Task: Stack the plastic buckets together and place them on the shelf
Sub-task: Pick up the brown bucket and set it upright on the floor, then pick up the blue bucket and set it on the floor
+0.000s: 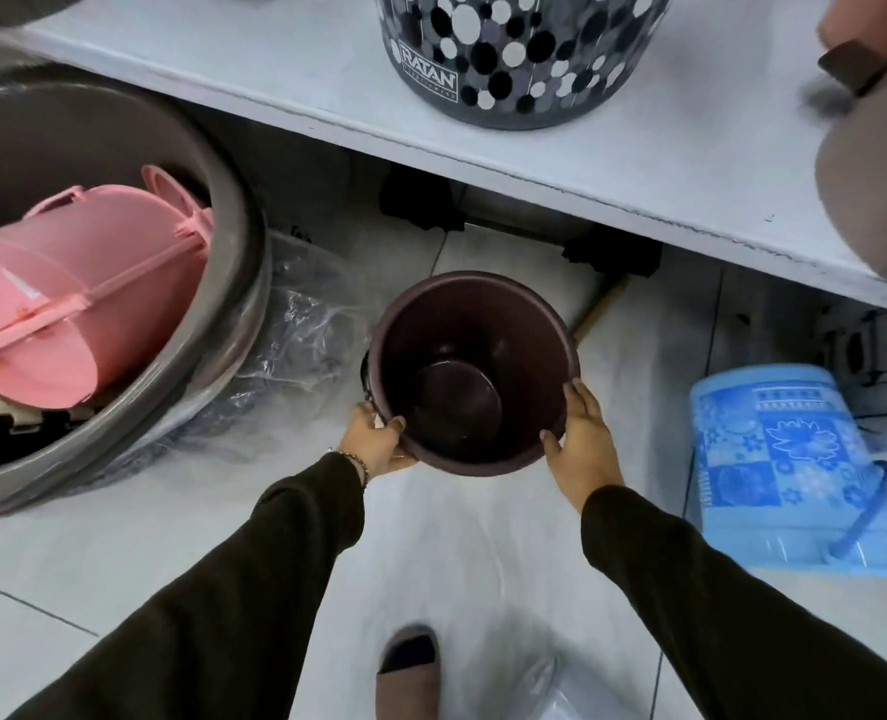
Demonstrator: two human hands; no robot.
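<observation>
Bottom centre of frame: a slippered foot (pixel 409 667) on pale floor tiles (pixel 93 574), dark sleeves reaching fwd. Centre: both hands grasp a dark brown plastic bucket (pixel 470 374) by its rim, mouth up toward the camera. Left hand (pixel 376 441) wraps the lower-left rim, thumb hooked inside; right hand (pixel 584 439) presses flat on the lower-right wall, thumb over the lip. Whether the bucket sits on the floor or is lifted off it can't be told.

Judged from its looks: empty, thin-walled, so prob. light and fairly stiff; the smooth plastic may slip, so the rolled rim is the best hold, one hand per side.

Room to move: the white shelf (pixel 327 80) runs across the top of frame, its front edge overhanging just above and beyond the bucket, a likely snag on the way up. On it, a dotted black-and-white basket (pixel 514 65) at top centre; bare board lies to its left. Left of frame, a large grey tub (pixel 233 241) holds a pink bucket (pixel 67 293), w/ crumpled clear plastic wrap (pixel 306 324) alongside. Right of frame, a blue patterned bucket (pixel 789 459) lies tipped. Floor betw. them looks open.
</observation>
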